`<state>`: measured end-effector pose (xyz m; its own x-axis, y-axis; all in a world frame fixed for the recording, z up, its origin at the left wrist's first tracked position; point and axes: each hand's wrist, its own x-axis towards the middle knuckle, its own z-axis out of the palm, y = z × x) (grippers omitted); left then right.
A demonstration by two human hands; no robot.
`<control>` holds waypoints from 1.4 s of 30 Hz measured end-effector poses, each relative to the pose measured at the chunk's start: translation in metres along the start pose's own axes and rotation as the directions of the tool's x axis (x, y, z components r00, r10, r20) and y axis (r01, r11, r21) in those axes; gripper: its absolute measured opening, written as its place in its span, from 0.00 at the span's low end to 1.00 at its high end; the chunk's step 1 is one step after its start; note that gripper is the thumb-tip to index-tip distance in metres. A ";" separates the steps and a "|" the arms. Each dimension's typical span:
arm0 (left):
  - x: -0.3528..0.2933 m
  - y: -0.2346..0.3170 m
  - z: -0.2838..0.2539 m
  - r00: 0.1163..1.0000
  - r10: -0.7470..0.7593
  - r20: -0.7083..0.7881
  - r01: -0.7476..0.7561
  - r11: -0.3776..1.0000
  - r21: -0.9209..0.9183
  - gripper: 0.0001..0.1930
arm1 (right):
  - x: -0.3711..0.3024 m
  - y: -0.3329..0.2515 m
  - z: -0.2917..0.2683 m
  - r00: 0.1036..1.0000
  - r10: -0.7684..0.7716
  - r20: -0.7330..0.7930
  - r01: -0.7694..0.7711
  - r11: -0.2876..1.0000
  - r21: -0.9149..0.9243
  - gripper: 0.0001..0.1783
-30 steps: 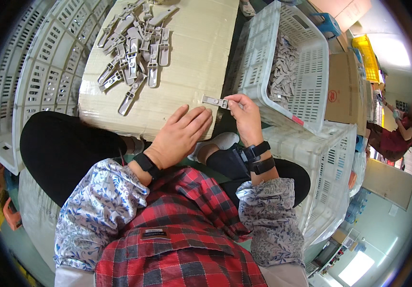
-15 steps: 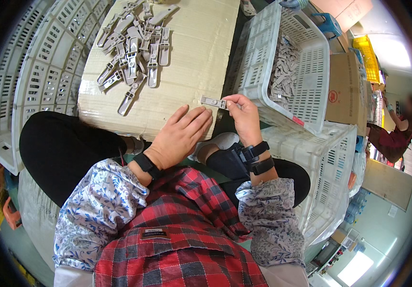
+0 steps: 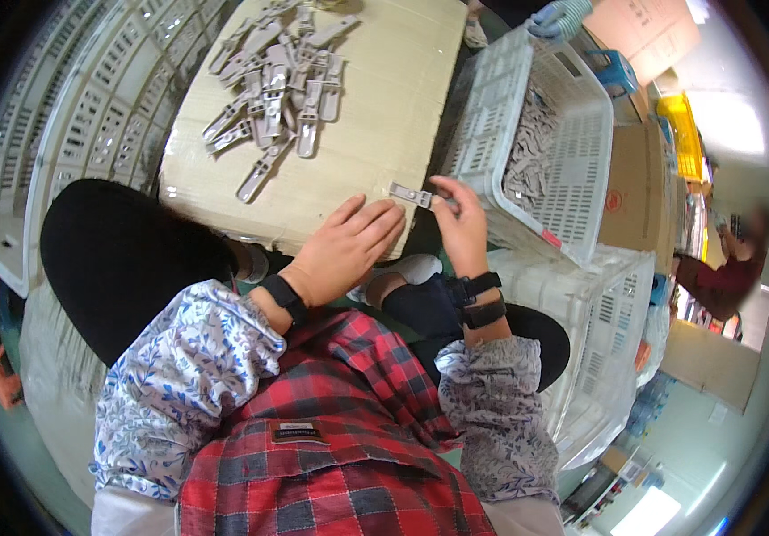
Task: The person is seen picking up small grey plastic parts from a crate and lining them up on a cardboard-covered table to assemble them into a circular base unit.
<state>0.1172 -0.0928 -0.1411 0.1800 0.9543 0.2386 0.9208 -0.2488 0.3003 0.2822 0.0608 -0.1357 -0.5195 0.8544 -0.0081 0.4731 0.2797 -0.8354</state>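
A small grey plastic clip-like piece [image 3: 410,194] lies at the near right corner of the cardboard surface. Beside its right end is my right hand [image 3: 463,230], thumb and forefinger parted, the thumb tip close to or touching the piece. My left hand [image 3: 341,248] rests palm down over the near edge of the cardboard [image 3: 375,116], fingers stretched out and holding nothing. Toward the far left of this surface lies a loose pile of similar grey pieces [image 3: 277,85], some overlapping. One of them [image 3: 264,171] points out toward me.
White perforated crates [image 3: 89,116] stand on the left. At right, a white crate [image 3: 572,192] full of small grey parts [image 3: 532,152] sits on another crate [image 3: 572,304]. A gloved hand [image 3: 559,18] is at its far rim. Cardboard boxes [image 3: 639,188] and a person [image 3: 724,277] are beyond.
My right thumb and forefinger have parted from their pinch on the grey piece. My left hand stays on the cardboard edge. The whole view has shifted slightly, and the gloved hand shows more.
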 end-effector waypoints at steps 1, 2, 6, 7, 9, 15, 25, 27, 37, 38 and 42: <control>0.000 0.000 0.000 1.000 0.020 -0.007 -0.020 1.000 -0.016 0.34 | 0.001 -0.005 -0.004 0.989 -0.142 -0.047 0.134 0.980 -0.145 0.17; -0.001 -0.001 0.000 0.999 0.038 -0.014 -0.039 0.999 -0.031 0.35 | 0.002 -0.012 -0.006 0.978 -0.199 -0.066 0.185 0.968 -0.170 0.18; 0.000 -0.001 0.005 0.993 0.063 -0.103 -0.062 0.998 0.012 0.31 | 0.020 -0.070 0.013 0.908 -0.417 0.048 0.414 0.870 -0.268 0.17; 0.000 -0.002 0.007 0.992 0.055 -0.112 -0.054 0.998 0.011 0.31 | 0.029 -0.085 0.023 0.853 -0.504 0.139 0.520 0.793 -0.316 0.17; -0.002 -0.002 0.010 0.993 0.075 -0.087 -0.080 0.995 -0.058 0.24 | 0.047 -0.114 0.054 0.801 -0.568 0.188 0.596 0.730 -0.334 0.16; -0.002 0.001 0.006 0.997 0.029 -0.069 -0.031 0.999 -0.023 0.25 | 0.101 -0.133 0.106 0.621 -0.553 0.555 0.776 0.334 -0.535 0.13; -0.002 0.001 0.005 0.997 0.069 0.036 -0.068 0.997 -0.041 0.21 | 0.061 -0.117 0.081 0.763 -0.460 0.453 0.629 0.689 -0.360 0.12; -0.002 0.000 0.010 0.997 0.066 -0.036 -0.068 0.996 -0.054 0.20 | 0.047 -0.118 0.059 0.766 -0.464 0.444 0.631 0.676 -0.381 0.14; 0.003 0.001 -0.003 0.998 0.055 0.026 -0.054 0.998 -0.036 0.38 | 0.033 -0.052 -0.043 0.898 -0.385 0.213 0.440 0.768 -0.465 0.13; 0.004 0.001 -0.002 0.999 0.049 0.015 -0.048 0.998 -0.042 0.37 | 0.036 -0.045 -0.041 0.903 -0.376 0.207 0.429 0.798 -0.422 0.14; 0.007 0.004 0.001 0.999 0.039 -0.004 -0.039 0.998 -0.042 0.35 | 0.043 -0.031 -0.025 0.900 -0.393 0.191 0.436 0.783 -0.443 0.13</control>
<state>0.1228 -0.0867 -0.1392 0.2142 0.9433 0.2534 0.8979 -0.2923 0.3292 0.2624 0.0998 -0.0966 -0.7892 0.5750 0.2157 0.4593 0.7857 -0.4144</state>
